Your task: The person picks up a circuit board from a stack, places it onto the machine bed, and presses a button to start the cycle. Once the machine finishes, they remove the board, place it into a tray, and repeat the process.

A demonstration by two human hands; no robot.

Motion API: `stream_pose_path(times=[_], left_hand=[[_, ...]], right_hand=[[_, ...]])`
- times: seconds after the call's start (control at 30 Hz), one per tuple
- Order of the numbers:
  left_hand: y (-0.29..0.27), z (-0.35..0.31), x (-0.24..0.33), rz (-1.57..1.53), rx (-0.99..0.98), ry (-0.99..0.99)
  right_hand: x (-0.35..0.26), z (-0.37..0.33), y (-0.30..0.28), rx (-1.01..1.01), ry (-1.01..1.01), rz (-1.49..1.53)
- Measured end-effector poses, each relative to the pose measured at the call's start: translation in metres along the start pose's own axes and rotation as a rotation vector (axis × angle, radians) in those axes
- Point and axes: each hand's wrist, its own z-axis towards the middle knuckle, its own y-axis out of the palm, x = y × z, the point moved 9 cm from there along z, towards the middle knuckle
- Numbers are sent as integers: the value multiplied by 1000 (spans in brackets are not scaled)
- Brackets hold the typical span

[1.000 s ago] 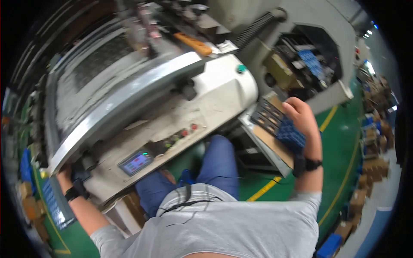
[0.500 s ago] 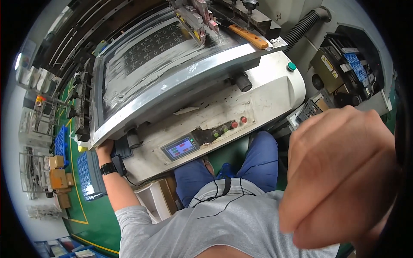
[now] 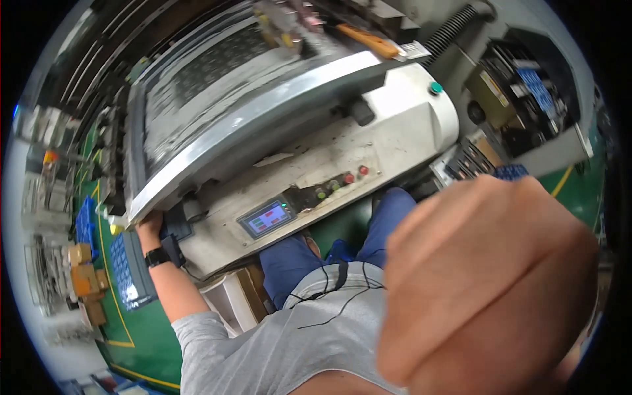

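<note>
My left hand [image 3: 150, 225] reaches under the near left corner of a metal-framed printing screen [image 3: 245, 122], with a black watch [image 3: 157, 257] on its wrist. The frame hides its fingers, so I cannot tell whether they grip anything. Close up at the right, my right hand [image 3: 484, 283] is raised and blurred, its fingers curled inward. What it may hold is hidden. Grey ink is smeared over the screen's mesh. A wooden-handled spatula [image 3: 368, 41] lies at the screen's far right, near the squeegee assembly [image 3: 280, 29].
The white machine body carries a lit control panel [image 3: 268, 219] and several red and green buttons [image 3: 348, 178]. A green button [image 3: 436, 88] tops its right end. Blue patterned sheets [image 3: 128, 270] lie at left; a dark machine [image 3: 520, 99] stands at right.
The view has swung a little, so the machine sits slightly further left and higher. My right hand has moved left and blurred. My left hand stays by the frame's corner.
</note>
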Motion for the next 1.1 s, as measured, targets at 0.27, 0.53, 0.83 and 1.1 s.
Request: stream_pose_path(times=[0.27, 0.53, 0.83, 1.1], left_hand=[[-53, 8, 70, -159, -48, -198], [-88, -4, 72, -150, -8, -273], [-103, -4, 77, -161, -27, -293], [-153, -57, 91, -572, 63, -385]], right_hand=[[28, -10, 12, -514, 11, -74], [119, -65, 0, -647, 442, -965], [138, -59, -20, -602, 554, -1244], [163, -56, -7, -666, 493, -1189]])
